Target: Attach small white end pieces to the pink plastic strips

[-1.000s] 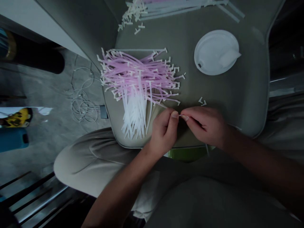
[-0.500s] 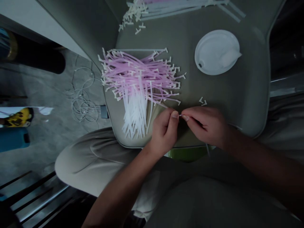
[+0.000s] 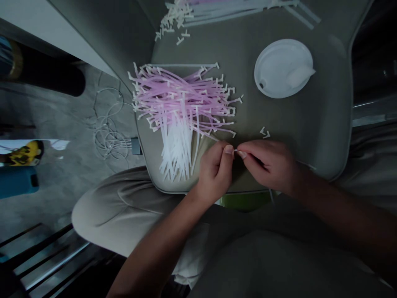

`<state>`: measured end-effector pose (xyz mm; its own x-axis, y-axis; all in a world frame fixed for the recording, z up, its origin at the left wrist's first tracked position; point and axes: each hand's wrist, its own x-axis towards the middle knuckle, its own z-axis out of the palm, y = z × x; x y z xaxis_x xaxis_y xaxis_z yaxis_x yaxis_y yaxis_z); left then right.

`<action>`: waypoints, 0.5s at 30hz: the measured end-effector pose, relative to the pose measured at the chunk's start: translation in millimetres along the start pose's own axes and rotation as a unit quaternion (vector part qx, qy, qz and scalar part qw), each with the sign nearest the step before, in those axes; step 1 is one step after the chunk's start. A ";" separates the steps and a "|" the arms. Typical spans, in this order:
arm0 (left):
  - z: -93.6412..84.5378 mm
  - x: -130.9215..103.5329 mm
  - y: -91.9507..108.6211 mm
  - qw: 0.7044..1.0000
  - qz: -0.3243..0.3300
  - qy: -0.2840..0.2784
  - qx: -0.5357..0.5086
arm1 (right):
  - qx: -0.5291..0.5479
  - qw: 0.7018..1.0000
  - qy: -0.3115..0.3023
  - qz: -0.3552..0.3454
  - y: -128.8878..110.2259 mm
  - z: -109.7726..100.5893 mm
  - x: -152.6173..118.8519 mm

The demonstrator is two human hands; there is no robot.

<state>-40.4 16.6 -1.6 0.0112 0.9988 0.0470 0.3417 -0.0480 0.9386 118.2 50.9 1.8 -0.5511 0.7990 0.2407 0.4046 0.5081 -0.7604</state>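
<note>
My left hand is closed in a pinch on a thin plastic tube, which sticks out at its upper left. At the tube's short white tip, the thumb and forefinger of my right hand are pinched together; what exactly they cover is hidden. Below my right hand hangs another thin pale strand. To the left lies a heap of pink tubes with white elbow fittings on their ends. Plain white tubes overlap its lower edge. Loose small white elbow fittings lie just above my right hand.
Everything lies on a grey chair seat. A white oval lid is at the right. A pile of white fittings and long clear tubes lie at the back. Coiled cables are on the floor at the left.
</note>
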 end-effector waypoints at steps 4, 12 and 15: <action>0.2 0.5 0.5 1.000 0.001 -0.002 0.005 | -0.008 1.000 0.009 -0.004 0.2 0.9 -0.3; -0.6 0.5 0.4 1.000 0.002 -0.007 0.016 | -0.022 1.000 -0.003 0.000 -0.5 0.0 0.9; -0.8 0.7 1.2 1.000 0.000 -0.010 0.021 | -0.020 1.000 -0.004 0.003 -0.7 0.0 1.0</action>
<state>-40.7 17.2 -0.2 0.0304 0.9987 0.0404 0.3815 -0.0490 0.9231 117.4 51.4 2.6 -0.5547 0.7992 0.2316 0.4364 0.5164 -0.7368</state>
